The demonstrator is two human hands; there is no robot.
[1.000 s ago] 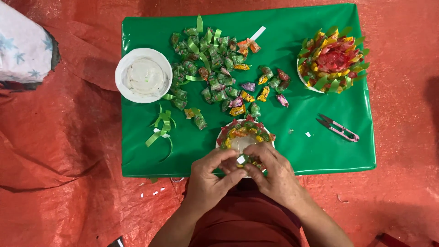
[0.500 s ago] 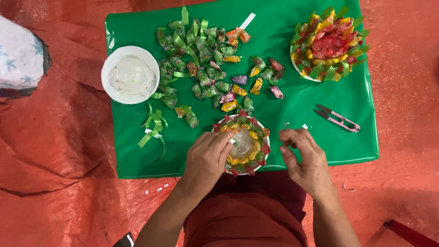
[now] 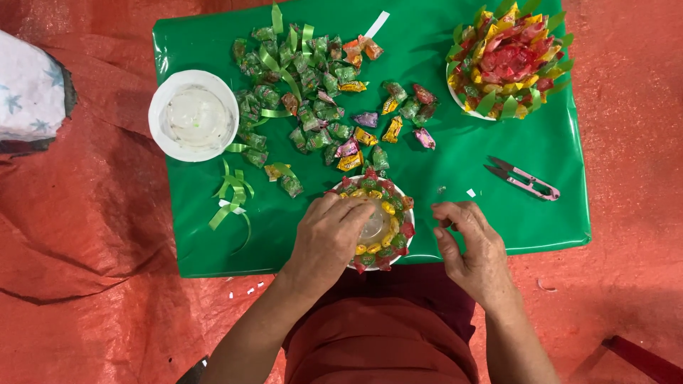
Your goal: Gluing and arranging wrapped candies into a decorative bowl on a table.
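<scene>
A small white plate ringed with wrapped candies (image 3: 395, 213) sits at the near edge of the green table (image 3: 498, 213). My left hand (image 3: 329, 240) lies over its left half, fingers pressed onto the clear centre, holding it. My right hand (image 3: 471, 247) hovers just right of the plate, fingers loosely curled and apart; I see nothing in it. A pile of loose wrapped candies (image 3: 313, 107), mostly green, lies behind the plate.
A white bowl (image 3: 193, 116) stands at the left. A finished candy rosette with green ribbon points (image 3: 509, 60) is at the back right. Pink thread snips (image 3: 525, 179) lie right of my right hand. Green ribbon scraps (image 3: 231, 195) lie at the left. Red tarp (image 3: 85, 235) surrounds the table.
Both hands were together at the plate's near rim. My left hand then moved onto the plate's centre and my right hand drew away to the right.
</scene>
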